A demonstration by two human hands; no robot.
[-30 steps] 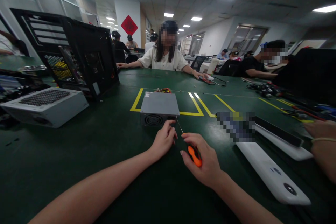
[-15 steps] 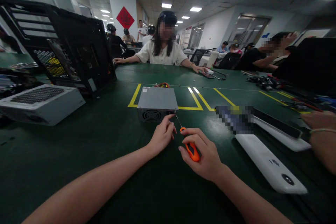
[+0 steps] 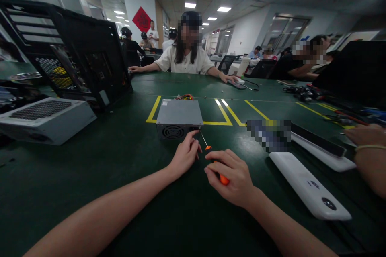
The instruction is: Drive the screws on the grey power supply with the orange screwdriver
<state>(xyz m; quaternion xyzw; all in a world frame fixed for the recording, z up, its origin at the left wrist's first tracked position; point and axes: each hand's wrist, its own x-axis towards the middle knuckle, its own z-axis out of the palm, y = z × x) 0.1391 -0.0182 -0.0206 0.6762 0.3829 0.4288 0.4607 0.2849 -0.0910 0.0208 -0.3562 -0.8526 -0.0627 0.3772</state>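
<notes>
A grey power supply (image 3: 180, 112) lies on the green table, its fan grille facing me and a bundle of coloured wires behind it. My left hand (image 3: 185, 154) reaches to its lower right corner, index finger stretched against the front face, the other fingers loosely bent and apart. In my right hand (image 3: 233, 174) is an orange and black screwdriver (image 3: 223, 179), fingers and thumb around its handle. The thin shaft points up and left to the power supply's right corner, beside my left fingertip. What the tip touches is too small to make out.
At left stand an open black computer case (image 3: 81, 56) and a second power supply (image 3: 45, 118). White devices (image 3: 312, 186) lie at right, near another person's hand (image 3: 366, 136). A person (image 3: 187, 54) sits opposite. Yellow tape (image 3: 218, 123) marks the table; cables and tools lie far right.
My right fingers have shifted around the screwdriver handle, covering more of it, and the handle looks turned. My left hand and the power supply keep their places; the view has moved slightly.
</notes>
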